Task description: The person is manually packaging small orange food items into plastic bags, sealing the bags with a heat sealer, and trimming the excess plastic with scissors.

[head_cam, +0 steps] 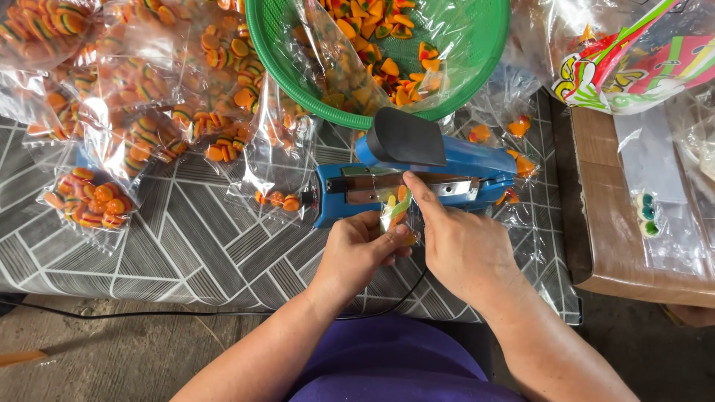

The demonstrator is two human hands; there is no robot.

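Note:
My left hand and my right hand together hold a small clear bag of orange and green gummy candies at the front of a blue heat sealer. The bag's top lies across the sealer's metal bar. My right forefinger presses on the bag by the bar. The sealer's dark lid is raised.
A green basket lined with clear plastic holds loose candies behind the sealer. Several sealed candy bags lie piled at the left on the patterned tablecloth. A cardboard box with wrappers stands at the right. A black cord runs along the table's front edge.

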